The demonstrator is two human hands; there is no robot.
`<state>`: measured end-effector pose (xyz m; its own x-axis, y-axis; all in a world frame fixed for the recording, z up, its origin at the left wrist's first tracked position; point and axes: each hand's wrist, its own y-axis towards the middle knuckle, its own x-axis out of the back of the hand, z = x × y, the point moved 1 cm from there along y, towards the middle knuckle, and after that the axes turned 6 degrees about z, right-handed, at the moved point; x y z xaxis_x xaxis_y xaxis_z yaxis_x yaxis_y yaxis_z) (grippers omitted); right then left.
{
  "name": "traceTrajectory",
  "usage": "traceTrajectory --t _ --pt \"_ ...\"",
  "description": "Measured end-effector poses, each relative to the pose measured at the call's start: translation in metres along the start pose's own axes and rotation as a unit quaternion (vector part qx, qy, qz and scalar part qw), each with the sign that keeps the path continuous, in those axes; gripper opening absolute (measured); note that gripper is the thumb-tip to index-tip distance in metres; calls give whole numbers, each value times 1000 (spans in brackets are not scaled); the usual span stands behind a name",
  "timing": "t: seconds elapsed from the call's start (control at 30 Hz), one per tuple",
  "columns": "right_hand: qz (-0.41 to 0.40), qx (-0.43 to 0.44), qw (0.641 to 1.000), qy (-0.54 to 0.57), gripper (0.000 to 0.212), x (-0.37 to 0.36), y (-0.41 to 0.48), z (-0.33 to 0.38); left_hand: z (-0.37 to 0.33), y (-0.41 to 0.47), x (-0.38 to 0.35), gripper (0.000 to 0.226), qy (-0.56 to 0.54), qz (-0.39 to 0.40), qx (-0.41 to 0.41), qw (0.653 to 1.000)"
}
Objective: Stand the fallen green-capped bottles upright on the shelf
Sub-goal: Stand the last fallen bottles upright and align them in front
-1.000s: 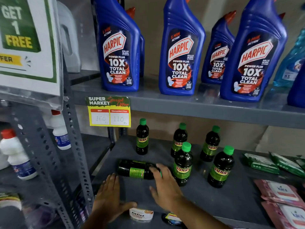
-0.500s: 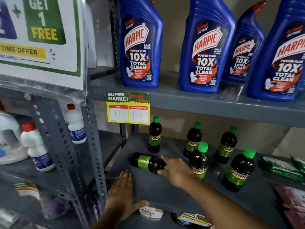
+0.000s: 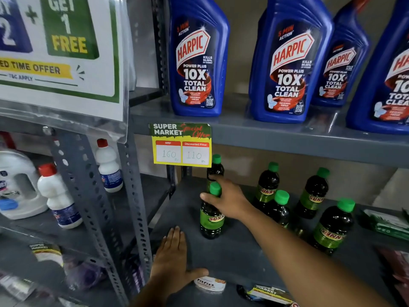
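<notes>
A dark green-capped bottle (image 3: pixel 211 220) with a green "Sunny" label stands upright on the grey shelf (image 3: pixel 234 255), and my right hand (image 3: pixel 230 199) grips its neck and shoulder. Directly behind it stands another such bottle (image 3: pixel 215 166), partly hidden by my hand. To the right, several more green-capped bottles stand upright, among them one at the back (image 3: pixel 267 185), one in front of it (image 3: pixel 280 209) and one nearest the front (image 3: pixel 334 227). My left hand (image 3: pixel 174 260) lies flat, fingers together, on the shelf's front left edge, holding nothing.
Blue Harpic bottles (image 3: pixel 197 58) line the shelf above, with a yellow price tag (image 3: pixel 181 145) on its edge. A perforated grey upright (image 3: pixel 93 207) stands to the left, with white red-capped bottles (image 3: pixel 56 196) beyond. Green packets (image 3: pixel 385 222) lie at right. Small labels (image 3: pixel 210 283) hang from the front edge.
The bottle that lay on its side has been lifted by my right hand and now stands upright. My left hand has stayed flat on the shelf edge. The view has shifted left.
</notes>
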<state>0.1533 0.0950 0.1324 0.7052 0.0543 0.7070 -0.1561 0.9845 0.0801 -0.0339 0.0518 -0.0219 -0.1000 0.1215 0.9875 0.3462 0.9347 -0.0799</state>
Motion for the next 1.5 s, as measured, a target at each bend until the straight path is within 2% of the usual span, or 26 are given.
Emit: traceTrajectory --t 0.07,0.13,0.23,0.3,0.37,0.43,0.5,0.63,0.73,0.83,1.03,1.17,1.23,1.27,1.33,1.4,1.43,1.5 --pt "31 -23 993 108 76 -5 -8 -17 -1 -1 1 147 4 10 8 1000" --pt "92 -31 982 164 83 -14 -14 -42 0 0 1 147 7 3 8 1000" --pt "95 -29 984 151 81 -26 -18 -70 2 3 -1 145 4 2 5 1000" --pt "65 -36 986 147 74 -31 -20 -75 3 4 -4 145 5 3 7 1000" --pt "24 -45 991 122 76 -36 -21 -70 2 4 -4 145 9 3 11 1000" --pt "34 -33 993 105 80 -43 -21 -71 1 4 -3 146 17 7 13 1000" --pt "65 -31 992 99 73 -52 -21 -73 0 2 0 147 20 17 11 1000" --pt "48 -48 992 106 60 -62 -24 -80 2 2 1 139 41 33 0 999" --pt "54 -59 993 85 61 -62 -29 -81 8 3 1 125 60 33 -33 997" --pt "74 -57 994 56 63 -66 -36 -80 13 3 5 125 54 -6 -57 997" --pt "77 -33 995 51 66 -90 -50 -74 22 9 -7 120 40 57 -36 997" --pt "62 -30 995 66 76 -96 -58 -75 22 10 -13 120 41 65 -31 997" --pt "20 -15 995 95 85 -98 -69 -74 21 9 -12 122 54 54 -32 997" --pt "-31 -5 993 116 84 -99 -77 -74 20 8 -8 125 60 45 -41 996" --pt "-177 6 977 121 71 -97 -101 -76 19 7 -3 133 51 32 -44 997" --pt "-328 1 943 60 62 -89 -123 -87 20 9 -4 133 58 23 -47 997" --pt "-380 -20 924 33 65 -80 -130 -93 22 12 -7 131 59 15 -43 997" --pt "-413 -100 905 21 76 -58 -137 -111 26 14 -15 124 38 23 -44 998"
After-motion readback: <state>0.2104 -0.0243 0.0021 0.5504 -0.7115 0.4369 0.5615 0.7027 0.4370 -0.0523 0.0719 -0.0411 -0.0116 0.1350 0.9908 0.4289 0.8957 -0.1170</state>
